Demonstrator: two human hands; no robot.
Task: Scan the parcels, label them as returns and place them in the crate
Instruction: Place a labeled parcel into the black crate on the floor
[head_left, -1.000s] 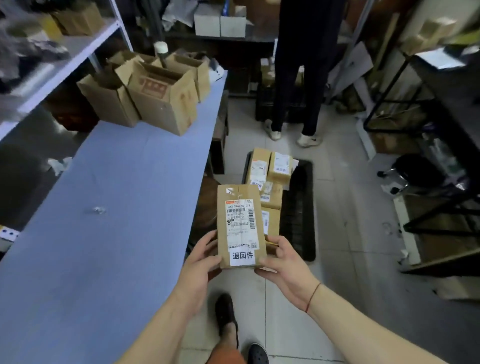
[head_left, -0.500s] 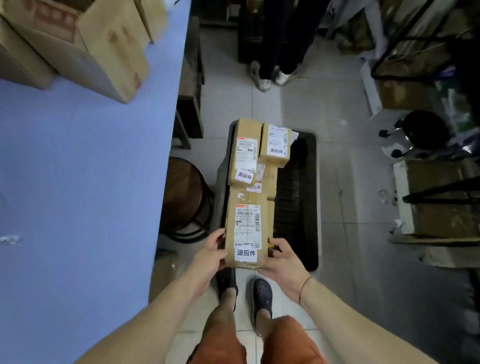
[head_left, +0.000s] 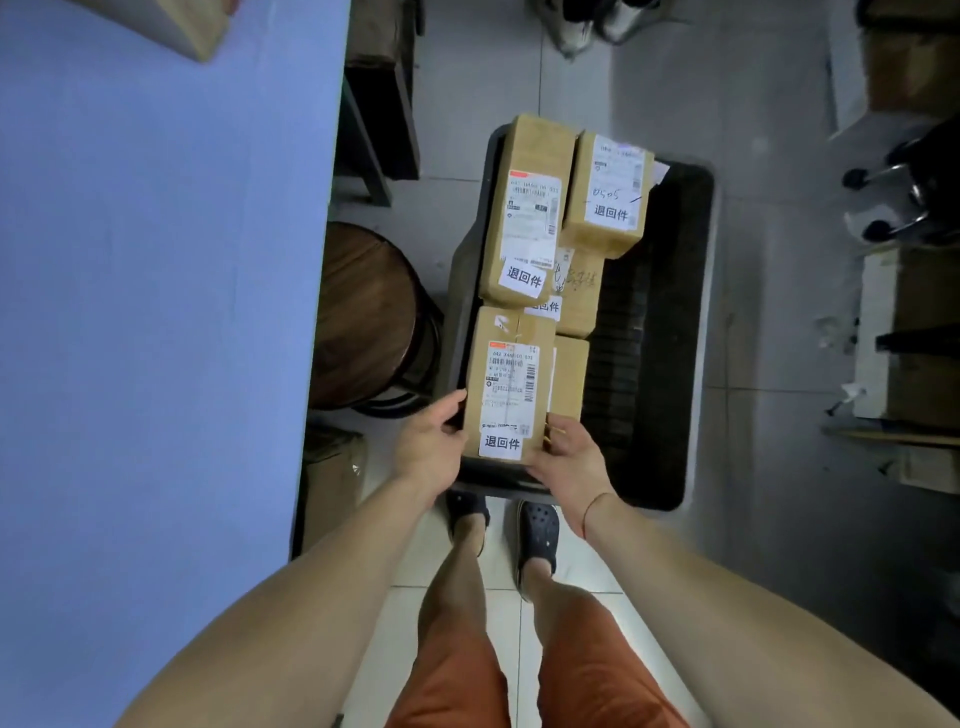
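Nearest the camera, the person's bare legs in orange shorts (head_left: 457, 670) end in dark clogs (head_left: 537, 535) on the pale tiled floor (head_left: 769, 291), toes pointing to twelve o'clock. Just beyond the feet, both hands hold one cardboard parcel (head_left: 511, 382) by its near end: the left hand (head_left: 428, 449) lies along its nine o'clock side with thumb curled onto the top edge, the right hand (head_left: 569, 462) wraps its five o'clock corner, fingers (head_left: 558, 428) bent round the edge. The parcel faces up, showing a barcoded shipping label and a white return sticker (head_left: 501, 442) at its near end. It sits at the six o'clock end of a black crate (head_left: 675, 332) on the floor; whether it rests on the parcels beneath or is carried by the hands cannot be told. Toward twelve o'clock in the crate lie a long labelled box (head_left: 527, 208) and, at its three o'clock side, a shorter box (head_left: 610, 192) with handwriting; both carry the same return sticker. At nine o'clock of the crate stands a round wooden stool (head_left: 363, 317), partly beneath the blue tabletop (head_left: 156, 312). At the far edge, another person's pale shoes (head_left: 597, 23) show.
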